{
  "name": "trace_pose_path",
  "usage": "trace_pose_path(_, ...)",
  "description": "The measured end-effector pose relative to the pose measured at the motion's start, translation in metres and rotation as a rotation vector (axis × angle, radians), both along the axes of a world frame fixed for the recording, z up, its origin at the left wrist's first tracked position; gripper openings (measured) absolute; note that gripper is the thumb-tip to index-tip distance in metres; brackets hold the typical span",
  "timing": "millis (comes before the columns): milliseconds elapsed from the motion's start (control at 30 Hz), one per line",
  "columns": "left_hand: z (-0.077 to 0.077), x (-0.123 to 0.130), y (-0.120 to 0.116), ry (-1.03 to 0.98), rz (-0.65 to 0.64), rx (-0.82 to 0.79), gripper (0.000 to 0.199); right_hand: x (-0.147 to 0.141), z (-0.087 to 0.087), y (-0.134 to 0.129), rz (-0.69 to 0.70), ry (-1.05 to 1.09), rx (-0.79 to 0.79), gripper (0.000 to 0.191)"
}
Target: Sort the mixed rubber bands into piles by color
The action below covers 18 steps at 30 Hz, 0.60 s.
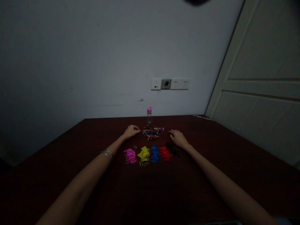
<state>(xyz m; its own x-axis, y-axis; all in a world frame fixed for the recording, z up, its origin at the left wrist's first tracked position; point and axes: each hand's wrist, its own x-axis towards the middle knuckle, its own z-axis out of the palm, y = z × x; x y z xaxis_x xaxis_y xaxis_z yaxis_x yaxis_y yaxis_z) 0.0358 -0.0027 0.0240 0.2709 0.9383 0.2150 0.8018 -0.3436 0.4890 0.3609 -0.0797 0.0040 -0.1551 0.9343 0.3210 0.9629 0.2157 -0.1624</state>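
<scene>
A mixed heap of multicoloured rubber bands (151, 133) lies on the dark red table between my two hands. My left hand (132, 131) is at the heap's left edge, its thumb and fingertips pressed together; whatever they may hold is too small to tell. Right of the heap, my right hand (177, 137) rests on the table with its fingers stretched out and nothing in them. Nearer to me, sorted piles form a row: pink bands (130, 156), yellow bands (144, 153), blue bands (155, 154), red bands (165, 154) and black bands (172, 149), the last beside my right hand.
A clear bottle with a pink cap (149, 115) stands behind the heap, near the wall. Wall sockets (180, 84) are above the table (150, 190). A pale panelled door (262, 75) stands at the right. One loose band (135, 147) lies above the pink pile.
</scene>
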Motion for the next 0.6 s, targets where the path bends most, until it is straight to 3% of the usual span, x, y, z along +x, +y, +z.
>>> trace_pose_path(100,0.0,0.009,0.006,-0.001,-0.058,-0.036,0.033,-0.001,0.001,-0.002,-0.002,-0.006,0.012,0.039)
trace_pose_path(300,0.001,0.018,0.007,0.042,-0.025,-0.026,0.022,-0.002,0.002,-0.003,-0.001,-0.022,0.016,0.039)
trace_pose_path(600,0.001,0.013,0.015,-0.132,0.003,-0.046,0.018,0.0,0.001,-0.001,0.018,0.003,0.019,0.038)
